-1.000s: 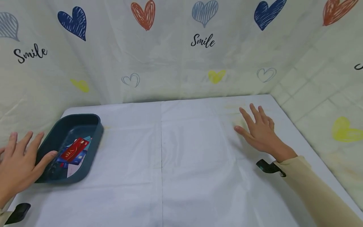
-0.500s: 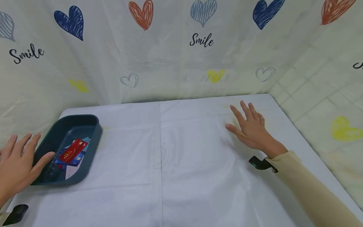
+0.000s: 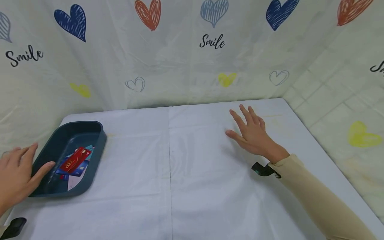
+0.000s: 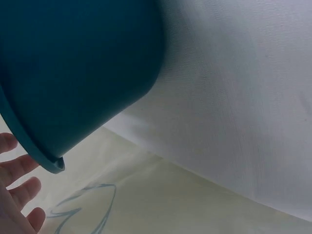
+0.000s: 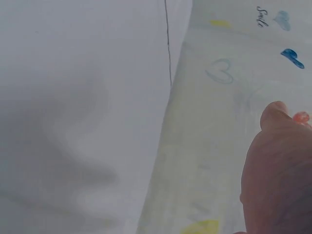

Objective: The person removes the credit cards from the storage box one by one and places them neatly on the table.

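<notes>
A dark teal plastic bin (image 3: 96,163) stands at the table's left, holding several cards: a red VIP card (image 3: 76,160) on top of a blue card (image 3: 80,171) and others. My left hand (image 3: 21,176) is at the bin's left rim, thumb stretched over the inside. The left wrist view shows its fingertips close by the rim, outside the bin's wall (image 4: 83,73), fingers loosely bent. Over the right half of the table, my right hand (image 3: 253,135) is spread with nothing in it. In the right wrist view, only part of that hand shows, against the backdrop.
A white cloth (image 3: 198,186) with a centre crease covers the table. Behind and to the right hangs a pale curtain (image 3: 180,66) printed with hearts and "Smile". A dark strap piece (image 3: 264,169) sticks out at the right wrist, another (image 3: 16,228) at the left.
My right hand has moved left across the table, still spread. My left fingers, at first stretched out, have bent a little at the bin's rim. The view has shifted slightly; the cards lie unchanged.
</notes>
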{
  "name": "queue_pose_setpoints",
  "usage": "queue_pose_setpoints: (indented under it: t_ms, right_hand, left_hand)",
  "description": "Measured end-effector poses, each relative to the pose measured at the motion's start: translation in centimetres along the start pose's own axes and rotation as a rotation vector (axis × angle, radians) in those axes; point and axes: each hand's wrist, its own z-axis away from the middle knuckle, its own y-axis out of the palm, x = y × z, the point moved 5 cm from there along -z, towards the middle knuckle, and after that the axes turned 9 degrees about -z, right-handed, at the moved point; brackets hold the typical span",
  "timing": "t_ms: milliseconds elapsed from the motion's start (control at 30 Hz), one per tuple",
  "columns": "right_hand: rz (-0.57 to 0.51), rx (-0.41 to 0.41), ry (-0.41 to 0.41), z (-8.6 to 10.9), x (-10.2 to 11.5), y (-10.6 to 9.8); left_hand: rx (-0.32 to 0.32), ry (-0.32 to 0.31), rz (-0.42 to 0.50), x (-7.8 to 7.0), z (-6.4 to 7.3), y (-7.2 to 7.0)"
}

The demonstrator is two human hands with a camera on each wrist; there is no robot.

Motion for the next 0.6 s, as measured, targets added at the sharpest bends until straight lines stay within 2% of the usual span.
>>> queue_pose_setpoints:
  t_ms: [267,600]
  right_hand:
    - [-0.002,0.03,-0.048,-1.4,2.6,1.5]
    - [-0.019,0.045,-0.108,-2.6,5.8,2.7]
  left_hand:
    - [-0.002,0.006,-0.005,0.1,-0.3,0.3]
    - [0.067,0.005,-0.087,0.1,-0.8,0.6]
